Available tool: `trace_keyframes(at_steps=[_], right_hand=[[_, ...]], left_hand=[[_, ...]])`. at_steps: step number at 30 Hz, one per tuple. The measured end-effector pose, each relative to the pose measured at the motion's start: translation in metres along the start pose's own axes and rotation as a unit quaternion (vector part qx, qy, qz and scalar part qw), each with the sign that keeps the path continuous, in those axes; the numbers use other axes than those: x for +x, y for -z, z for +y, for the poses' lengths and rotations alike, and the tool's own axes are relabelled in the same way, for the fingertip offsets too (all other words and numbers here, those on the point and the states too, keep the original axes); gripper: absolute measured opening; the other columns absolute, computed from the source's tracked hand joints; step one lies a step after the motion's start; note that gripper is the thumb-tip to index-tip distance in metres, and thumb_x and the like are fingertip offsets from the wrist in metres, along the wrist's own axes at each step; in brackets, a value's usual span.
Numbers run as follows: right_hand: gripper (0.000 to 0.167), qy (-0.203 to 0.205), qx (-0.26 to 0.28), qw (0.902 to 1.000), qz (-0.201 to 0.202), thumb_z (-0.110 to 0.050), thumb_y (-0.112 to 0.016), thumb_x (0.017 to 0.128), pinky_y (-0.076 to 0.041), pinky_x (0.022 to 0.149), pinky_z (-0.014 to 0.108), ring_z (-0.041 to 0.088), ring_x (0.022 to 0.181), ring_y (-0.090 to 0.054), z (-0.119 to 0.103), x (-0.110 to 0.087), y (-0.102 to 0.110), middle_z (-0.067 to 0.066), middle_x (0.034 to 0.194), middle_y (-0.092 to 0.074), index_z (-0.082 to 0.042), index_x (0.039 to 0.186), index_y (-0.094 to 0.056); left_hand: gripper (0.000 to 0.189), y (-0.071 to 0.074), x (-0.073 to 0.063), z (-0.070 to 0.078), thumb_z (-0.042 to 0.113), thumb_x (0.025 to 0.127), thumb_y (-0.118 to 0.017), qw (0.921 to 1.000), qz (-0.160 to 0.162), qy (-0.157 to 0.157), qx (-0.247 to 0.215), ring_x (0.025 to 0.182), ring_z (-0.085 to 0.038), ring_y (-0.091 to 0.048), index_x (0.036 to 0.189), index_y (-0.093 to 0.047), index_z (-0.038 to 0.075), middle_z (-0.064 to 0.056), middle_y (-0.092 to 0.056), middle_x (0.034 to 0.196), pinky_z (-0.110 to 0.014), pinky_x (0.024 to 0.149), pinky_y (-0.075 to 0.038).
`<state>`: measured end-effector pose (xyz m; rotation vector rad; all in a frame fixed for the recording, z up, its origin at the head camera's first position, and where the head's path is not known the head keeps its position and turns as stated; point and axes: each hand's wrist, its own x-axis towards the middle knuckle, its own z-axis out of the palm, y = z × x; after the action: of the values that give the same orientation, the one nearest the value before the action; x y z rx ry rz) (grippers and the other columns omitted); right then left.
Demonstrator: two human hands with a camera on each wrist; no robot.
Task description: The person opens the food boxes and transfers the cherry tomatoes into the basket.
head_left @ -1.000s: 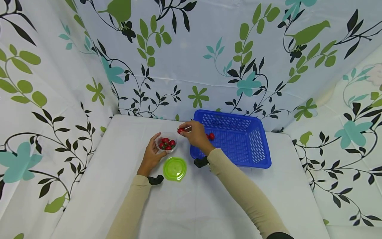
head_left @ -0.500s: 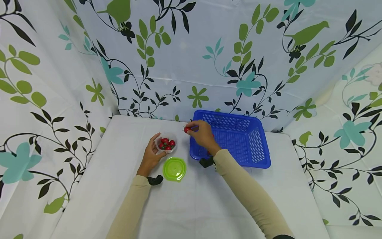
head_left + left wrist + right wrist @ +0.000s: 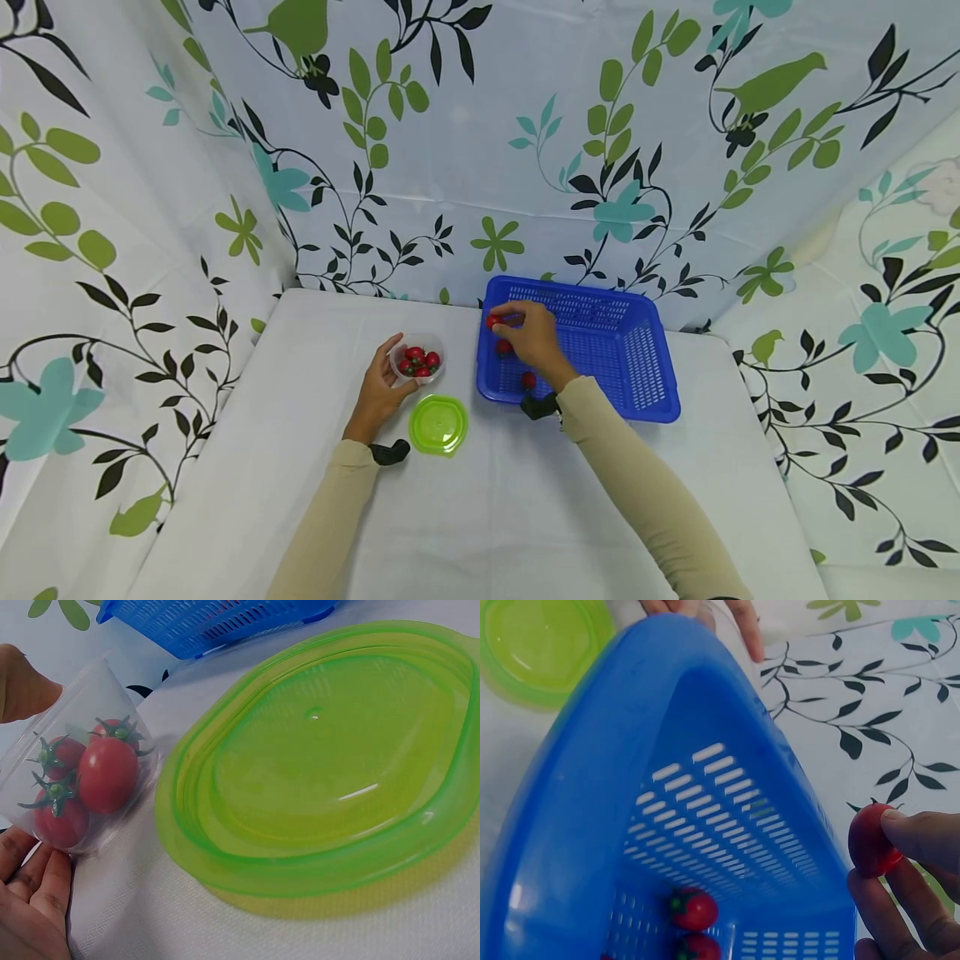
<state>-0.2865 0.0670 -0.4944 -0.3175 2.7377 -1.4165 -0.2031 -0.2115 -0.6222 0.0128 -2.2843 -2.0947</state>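
Observation:
My right hand point(image 3: 536, 340) pinches a cherry tomato point(image 3: 871, 838) between thumb and fingertips, over the left part of the blue basket point(image 3: 577, 333). Below it in the basket lie other cherry tomatoes, one point(image 3: 528, 380) by the front wall and another point(image 3: 503, 346) beside the fingers. My left hand point(image 3: 377, 397) grips a clear plastic tub point(image 3: 112, 682), thumb on the near side and fingers round the far side. Several red cherry tomatoes point(image 3: 109, 776) with green stems sit inside the tub, which looks tilted in the left wrist view.
A translucent green lid point(image 3: 439, 425) lies on the white table just in front of the tub, left of the basket. Behind the table's far edge hangs a leaf-patterned curtain point(image 3: 465, 167), with more of it on both sides.
My right hand has moved right, from beside the tub to over the basket, carrying the tomato. The left hand and the tub have stayed in place.

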Motion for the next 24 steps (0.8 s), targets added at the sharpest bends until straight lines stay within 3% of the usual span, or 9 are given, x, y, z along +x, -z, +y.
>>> trace_keyframes(at_steps=[7, 16, 24], right_hand=[[0.023, -0.018, 0.001, 0.9998, 0.004, -0.015, -0.080, 0.096, -0.063, 0.099, 0.047, 0.029, 0.118, -0.070, 0.011, -0.001, 0.010, 0.006, 0.128, -0.073, -0.017, 0.118, -0.080], [0.023, -0.035, -0.007, 0.9993, 0.009, -0.016, -0.079, 0.097, -0.064, 0.098, 0.048, 0.029, 0.119, -0.069, 0.023, -0.002, 0.022, 0.006, 0.129, -0.071, -0.016, 0.120, -0.080], [0.023, -0.042, -0.011, 0.9990, 0.012, -0.015, -0.078, 0.098, -0.062, 0.101, 0.051, 0.035, 0.123, -0.068, 0.034, -0.004, 0.029, 0.009, 0.130, -0.072, -0.014, 0.120, -0.079]], left_hand=[[0.095, -0.001, 0.000, 0.006, -0.008, 0.091, -0.074, 0.9997, -0.004, 0.019, -0.015, 0.163, -0.037, -0.026, 0.169, -0.025, 0.018, -0.021, -0.029, 0.173, -0.053, 0.135, -0.022], [0.094, -0.001, -0.009, 0.033, -0.010, 0.090, -0.073, 0.9993, -0.014, 0.025, -0.024, 0.162, -0.041, -0.027, 0.168, -0.027, 0.016, -0.025, -0.029, 0.172, -0.053, 0.134, -0.024], [0.094, -0.001, -0.010, 0.031, -0.009, 0.091, -0.074, 0.9993, -0.015, 0.022, -0.027, 0.163, -0.040, -0.027, 0.168, -0.027, 0.017, -0.025, -0.029, 0.172, -0.052, 0.134, -0.023]])
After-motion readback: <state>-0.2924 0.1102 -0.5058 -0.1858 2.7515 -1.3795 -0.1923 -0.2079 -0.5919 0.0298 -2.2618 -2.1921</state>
